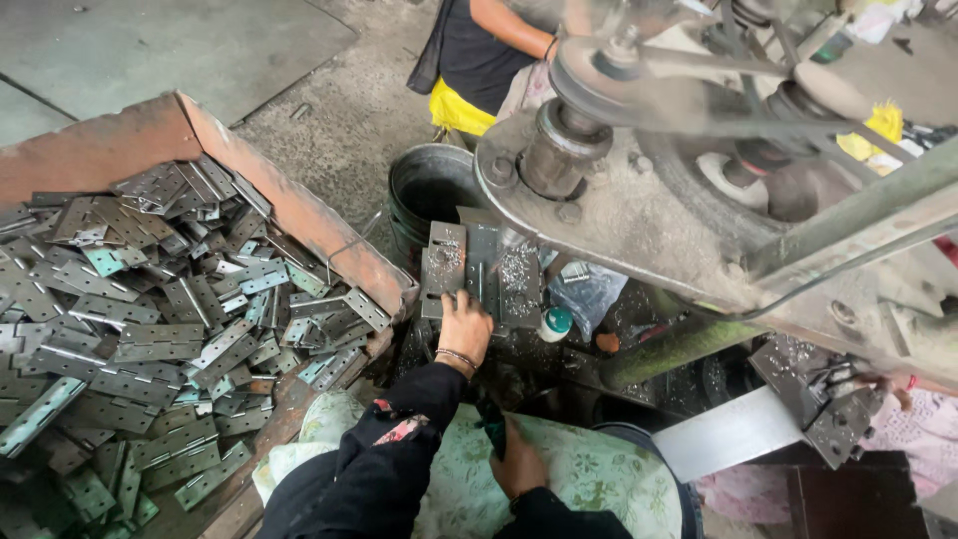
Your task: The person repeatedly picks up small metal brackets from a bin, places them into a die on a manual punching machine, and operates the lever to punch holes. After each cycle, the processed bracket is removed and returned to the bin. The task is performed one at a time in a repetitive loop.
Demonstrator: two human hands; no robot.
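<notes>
While left hand (465, 324) gripped a grey steel hinge (446, 271) at the machine, right hand (517, 461) clutched something dark; rusty crate (289, 195) of hinges sat full, most undone.

A crumpled clear plastic bag (589, 294) with a bluish sheen lies on the grimy machine bed (639, 329), just right of the grey metal plates. A small white plastic bottle with a teal cap (555, 324) stands at the bag's lower left edge, near the bed's front edge. No labels, signs or screens can be made out anywhere in view.
</notes>
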